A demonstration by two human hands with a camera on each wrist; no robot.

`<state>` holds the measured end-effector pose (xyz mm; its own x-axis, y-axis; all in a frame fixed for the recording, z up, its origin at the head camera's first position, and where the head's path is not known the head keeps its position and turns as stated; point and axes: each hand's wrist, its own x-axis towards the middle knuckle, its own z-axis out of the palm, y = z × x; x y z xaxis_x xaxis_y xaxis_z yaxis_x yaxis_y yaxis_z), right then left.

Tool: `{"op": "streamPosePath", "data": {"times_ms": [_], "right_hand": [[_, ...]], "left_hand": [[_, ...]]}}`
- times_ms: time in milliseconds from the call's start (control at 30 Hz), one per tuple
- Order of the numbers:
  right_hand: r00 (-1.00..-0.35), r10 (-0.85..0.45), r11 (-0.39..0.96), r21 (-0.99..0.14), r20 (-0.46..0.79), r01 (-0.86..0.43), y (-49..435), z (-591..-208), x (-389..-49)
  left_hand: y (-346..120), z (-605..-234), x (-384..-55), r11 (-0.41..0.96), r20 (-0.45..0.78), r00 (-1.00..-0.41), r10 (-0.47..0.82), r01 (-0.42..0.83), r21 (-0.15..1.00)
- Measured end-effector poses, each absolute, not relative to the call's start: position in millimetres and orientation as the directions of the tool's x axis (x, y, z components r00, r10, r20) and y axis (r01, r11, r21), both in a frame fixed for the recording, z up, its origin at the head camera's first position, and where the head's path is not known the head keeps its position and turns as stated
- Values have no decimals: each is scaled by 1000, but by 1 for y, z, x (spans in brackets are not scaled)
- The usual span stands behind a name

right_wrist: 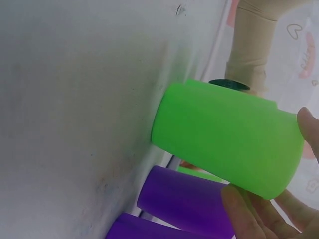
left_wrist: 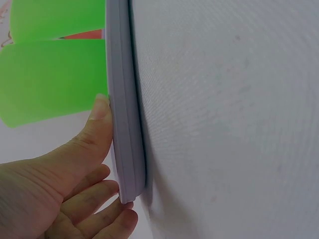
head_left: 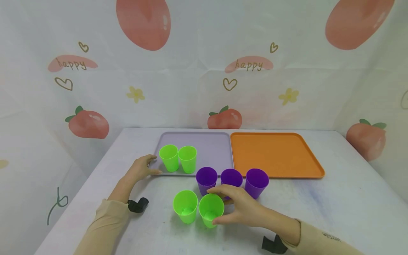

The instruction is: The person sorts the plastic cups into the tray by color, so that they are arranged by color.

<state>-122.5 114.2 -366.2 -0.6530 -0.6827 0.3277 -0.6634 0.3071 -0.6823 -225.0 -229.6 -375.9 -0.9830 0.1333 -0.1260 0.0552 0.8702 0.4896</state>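
My left hand grips the front left corner of a lavender tray; its thumb lies along the rim beside a green cup. Two green cups stand upright on that tray. My right hand curls its thumb and fingers round the near right green cup, thumb on the near side, other fingers at the far side. Another green cup stands just left of it. Behind these, three purple cups stand in a row, the middle one partly hidden by my right hand.
An orange tray lies against the lavender tray's right side. The purple cups stand along the trays' front edges. All this is on a white table, with a printed cloth hanging behind it.
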Motion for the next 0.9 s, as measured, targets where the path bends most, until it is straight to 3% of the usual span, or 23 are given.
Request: {"op": "streamPosePath", "data": {"times_ms": [900], "right_hand": [[-639, -688, 269, -697, 344, -665, 130, -337, -122]], "left_hand": [[-231, -375, -226, 869, -116, -984, 135, 61, 491]]}}
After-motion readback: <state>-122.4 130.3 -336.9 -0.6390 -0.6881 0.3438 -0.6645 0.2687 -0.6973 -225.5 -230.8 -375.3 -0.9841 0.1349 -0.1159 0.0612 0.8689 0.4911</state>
